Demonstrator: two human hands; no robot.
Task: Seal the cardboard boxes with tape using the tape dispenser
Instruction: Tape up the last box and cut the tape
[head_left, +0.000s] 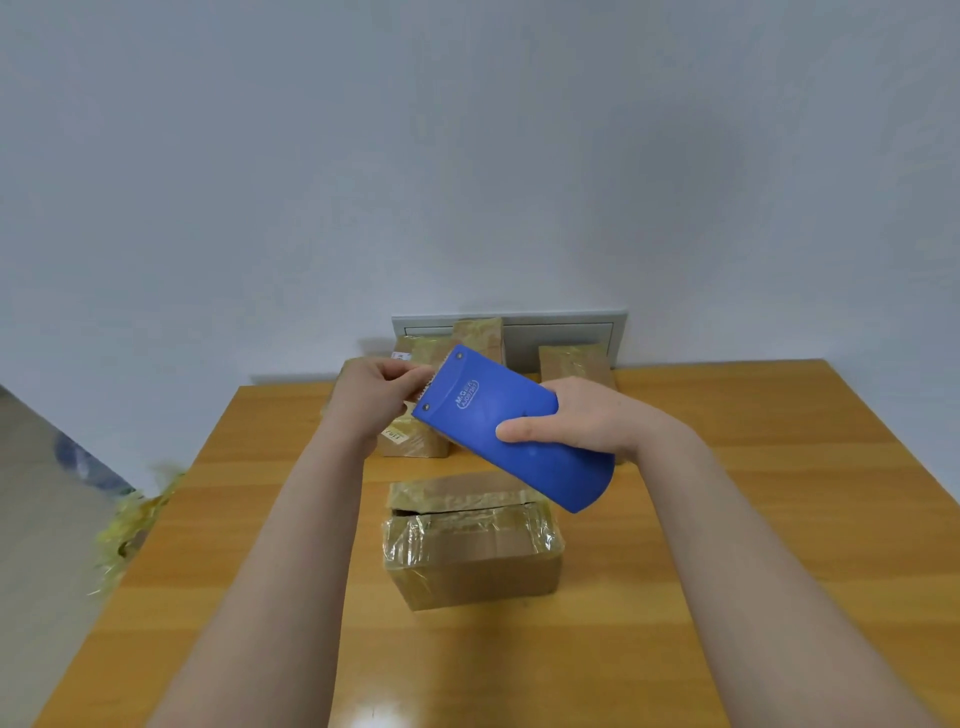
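Note:
A small cardboard box (475, 558) sits in the middle of the wooden table (753, 519), its top flaps wrapped in crinkled clear tape with a gap between them. Above it I hold a blue tape dispenser (498, 421) in the air, tilted, its toothed end pointing up and left. My right hand (576, 421) grips the dispenser's body, thumb across its top face. My left hand (376, 392) is at the toothed end, fingers curled and pinching there; the tape end itself is too small to make out.
Several more taped cardboard boxes (574, 366) stand at the table's far edge against the wall, in front of a grey wall panel (561, 332). A tangle of yellowish used tape (132, 525) hangs off the table's left edge.

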